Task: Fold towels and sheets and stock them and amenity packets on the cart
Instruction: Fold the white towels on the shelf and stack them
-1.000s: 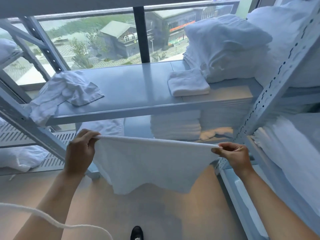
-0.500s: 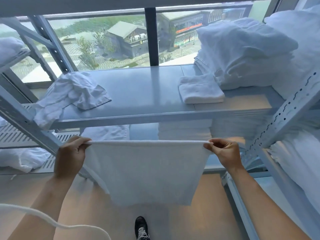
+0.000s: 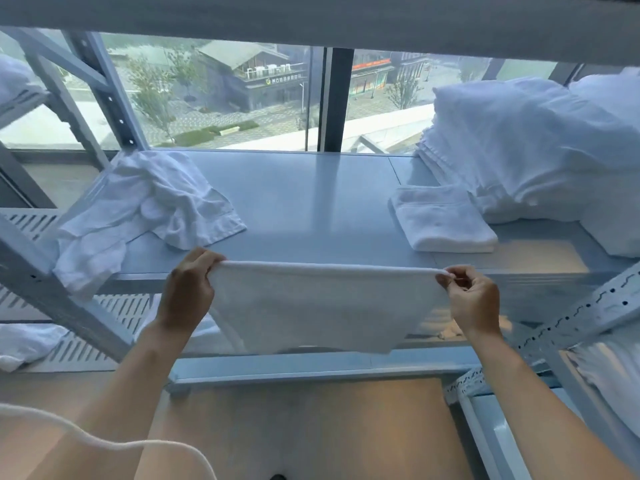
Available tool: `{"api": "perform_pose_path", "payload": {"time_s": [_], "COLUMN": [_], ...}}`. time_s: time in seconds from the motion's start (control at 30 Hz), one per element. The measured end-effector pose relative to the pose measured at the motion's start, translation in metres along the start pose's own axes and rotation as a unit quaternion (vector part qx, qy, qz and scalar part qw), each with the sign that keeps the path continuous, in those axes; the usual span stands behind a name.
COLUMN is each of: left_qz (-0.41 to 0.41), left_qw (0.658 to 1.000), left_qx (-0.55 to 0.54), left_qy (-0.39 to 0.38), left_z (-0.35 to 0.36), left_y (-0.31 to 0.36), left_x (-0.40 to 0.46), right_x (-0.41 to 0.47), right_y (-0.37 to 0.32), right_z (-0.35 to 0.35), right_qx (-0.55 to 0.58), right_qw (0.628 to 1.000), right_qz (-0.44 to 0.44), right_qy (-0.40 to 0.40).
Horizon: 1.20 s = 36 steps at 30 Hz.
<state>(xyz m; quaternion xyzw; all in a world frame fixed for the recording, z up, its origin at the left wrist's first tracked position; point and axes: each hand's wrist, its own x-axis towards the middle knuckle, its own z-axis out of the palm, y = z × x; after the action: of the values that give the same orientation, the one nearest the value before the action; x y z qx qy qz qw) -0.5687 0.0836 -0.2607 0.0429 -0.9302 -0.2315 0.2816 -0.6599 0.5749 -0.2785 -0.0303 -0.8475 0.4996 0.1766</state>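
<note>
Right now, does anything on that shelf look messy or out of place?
Yes. A crumpled white cloth lies in a heap at the shelf's left end, spilling over its front edge, while the folded towel and stacked linens at the right look tidy.

The towel [image 3: 322, 306] at centre is soft white terry cloth, matt and nubbly. The shelf [image 3: 311, 202] behind it is smooth painted metal with a dull sheen. At 3 o'clock, the folded towel [image 3: 443, 220] looks plush.

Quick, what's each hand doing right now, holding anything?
Left hand: closed, gripping the left top corner of the white towel.
Right hand: closed, pinching the towel's right top corner.
</note>
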Motion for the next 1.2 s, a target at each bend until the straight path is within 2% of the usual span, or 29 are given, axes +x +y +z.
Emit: {"api": "perform_pose_path", "payload": {"time_s": [0.37, 0.8, 1.03, 1.2], "left_qz": [0.003, -0.041, -0.092, -0.142], "left_qw": [1.0, 0.999, 0.991, 0.982], "left_qx": [-0.015, 0.022, 0.061, 0.101], "left_qy": [0.022, -0.017, -0.073, -0.074], "left_z": [0.055, 0.118, 0.173, 0.179], "left_y": [-0.032, -0.028, -0.041, -0.084], "left_x": [0.082, 0.167, 0.164, 0.15], "right_x": [0.071, 0.168, 0.186, 0.189], "right_y": [-0.026, 0.004, 0.04, 0.054], "right_z": [0.048, 0.138, 0.171, 0.181], "right_qx": [-0.038, -0.018, -0.125, -0.297], "right_qw": [0.999, 0.999, 0.989, 0.943], "right_qz": [-0.023, -0.026, -0.059, -0.137], "right_qy": [0.021, 0.014, -0.051, -0.053]}}
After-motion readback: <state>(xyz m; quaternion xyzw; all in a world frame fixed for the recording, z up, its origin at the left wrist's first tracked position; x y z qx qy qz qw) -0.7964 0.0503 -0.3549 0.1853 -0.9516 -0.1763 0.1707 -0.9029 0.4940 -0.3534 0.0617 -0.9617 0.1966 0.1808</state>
